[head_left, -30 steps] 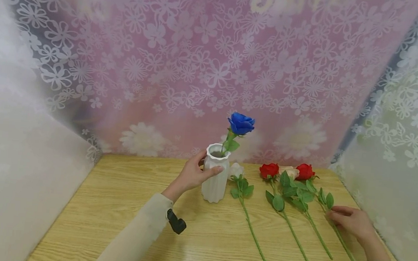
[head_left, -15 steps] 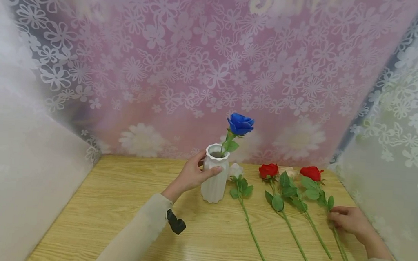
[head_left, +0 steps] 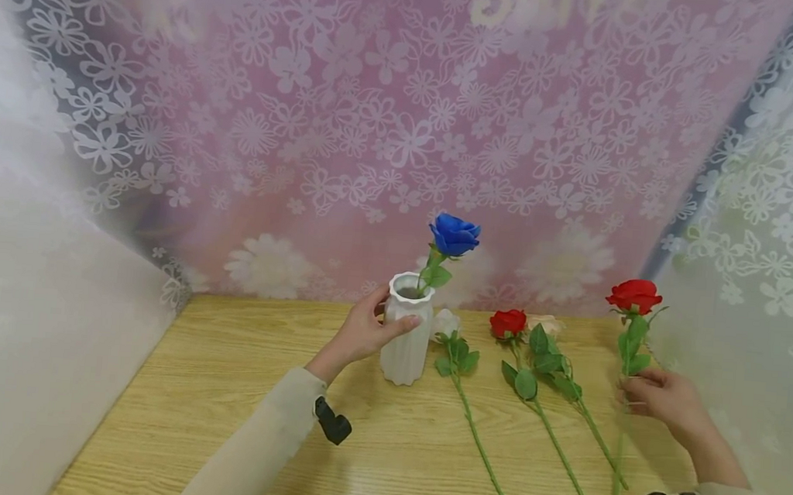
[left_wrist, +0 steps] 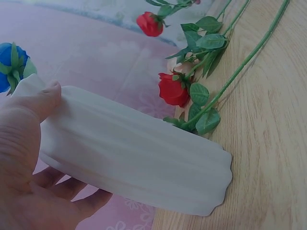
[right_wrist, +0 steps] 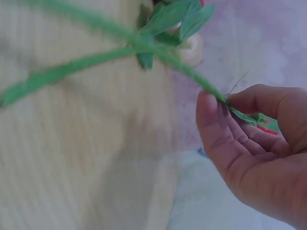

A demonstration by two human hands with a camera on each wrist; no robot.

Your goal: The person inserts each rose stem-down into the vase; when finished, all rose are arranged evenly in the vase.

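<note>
A white vase with a scalloped rim stands on the table, and a blue rose leans out of its mouth. My left hand grips the vase's upper part, thumb across the front and fingers behind, as the left wrist view also shows. At the right, my right hand pinches the green stem of a red rose between thumb and fingers. That rose is nearly upright, its bloom raised above the table. In the right wrist view the pinched stem crosses over another stem lying on the wood.
A white rose lies just right of the vase. Farther right lie another red rose and a pale cream rose, stems toward the near edge. A floral curtain backs the wooden table.
My right hand has lifted the rightmost red rose off the table and tilted it from lying to nearly upright. The left hand and vase have stayed in place.
</note>
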